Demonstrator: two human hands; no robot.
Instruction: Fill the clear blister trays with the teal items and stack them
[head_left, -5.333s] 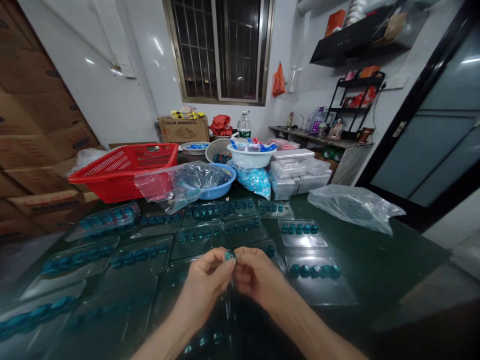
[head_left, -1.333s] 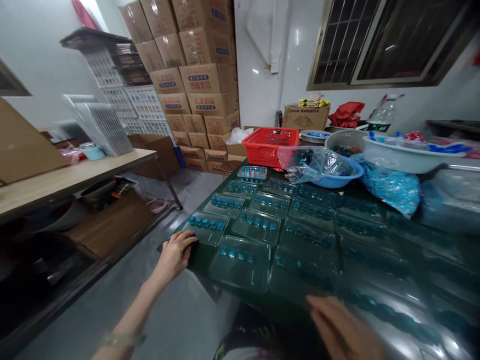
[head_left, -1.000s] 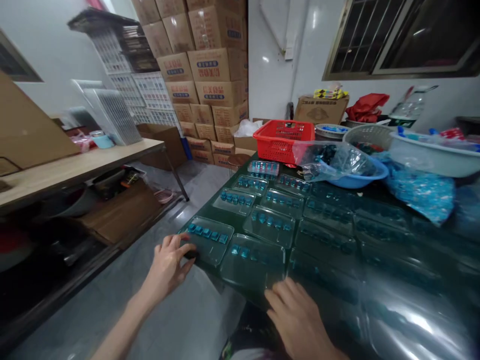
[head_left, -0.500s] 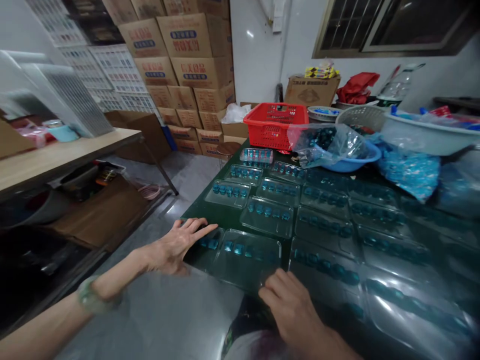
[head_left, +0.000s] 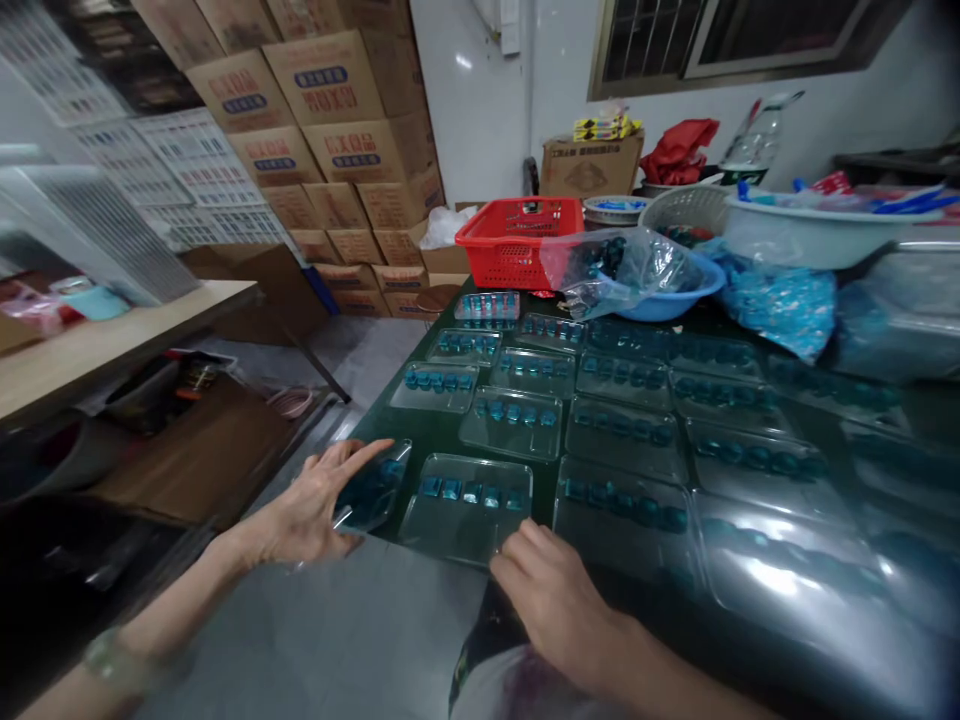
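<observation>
A clear plastic blister tray [head_left: 373, 487] of teal pieces sits tilted at the dark green table's [head_left: 382, 425] edge.

We get dim, flat indoor light with soft shadows, and the window [head_left: 660, 45] looks dark, so it adds little. Hard white glare sits on the plastic trays [head_left: 772, 570] at lower right, with small highlights on the white wall [head_left: 465, 62]. The left hand [head_left: 307, 505] is motion-blurred, the wire racks [head_left: 67, 200] smear and bend at the left edge, and the lower-left corner falls nearly black.
</observation>
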